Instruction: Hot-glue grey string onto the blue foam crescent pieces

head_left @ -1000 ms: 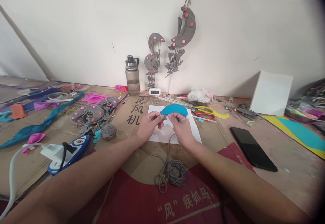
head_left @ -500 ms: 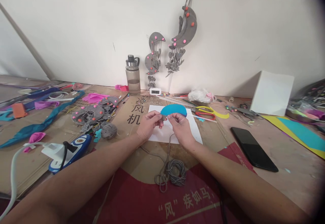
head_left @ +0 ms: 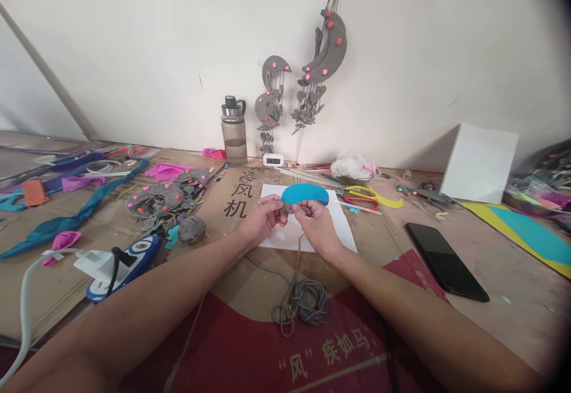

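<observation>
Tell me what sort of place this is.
Probably a craft workspace: grey crescent ornaments hang against the partition, a ball of grey yarn lies nearby, and the left hand and right hand hold a curved blue piece.

In the centre, the left hand (head_left: 262, 219) and right hand (head_left: 314, 223) hide the blue piece's (head_left: 306, 193) lower edge and part of the white paper (head_left: 292, 235). The bottom edge cuts off both forearms (head_left: 147, 316); the right edge crops the yellow sheet (head_left: 484, 211). The small display's (head_left: 273, 160) figures are unreadably tiny.
</observation>
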The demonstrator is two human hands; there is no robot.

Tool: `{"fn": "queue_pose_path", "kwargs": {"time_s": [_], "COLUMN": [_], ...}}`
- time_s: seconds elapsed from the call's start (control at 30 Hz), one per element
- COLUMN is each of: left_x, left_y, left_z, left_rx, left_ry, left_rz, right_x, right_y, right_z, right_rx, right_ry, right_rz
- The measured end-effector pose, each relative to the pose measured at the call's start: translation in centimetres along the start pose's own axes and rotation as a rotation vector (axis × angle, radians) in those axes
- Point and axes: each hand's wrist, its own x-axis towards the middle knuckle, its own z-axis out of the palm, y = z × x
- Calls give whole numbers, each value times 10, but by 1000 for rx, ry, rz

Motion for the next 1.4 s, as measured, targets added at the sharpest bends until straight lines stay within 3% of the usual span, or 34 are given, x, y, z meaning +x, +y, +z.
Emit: {"fn": "queue_pose_path", "kwargs": {"time_s": [0.27, 0.57, 0.73, 1.07, 1.27, 1.4], "left_x": [0, 0, 0, -4, -2, 1], "left_y": [0, -8, -9, -5, -5, -8], "left_z": [3, 6, 6, 8, 3, 0], "left_rx": [5, 171, 266, 498, 447, 335], "left_ry": [15, 86, 38, 132, 190, 161], "left_rz": [-25, 47, 102, 8, 77, 112], "right_x": [-3, -1, -5, -7, -4, -2], "right_y": [-6, 3, 1, -2, 1, 3], "right_z": [1, -3, -4, -6, -8, -10], "right_rx": [-44, -172, -228, -333, -287, -279], "right_ry": [45, 128, 82, 24, 78, 77], "right_rz": [23, -72, -191, -236, -211, -196]}}
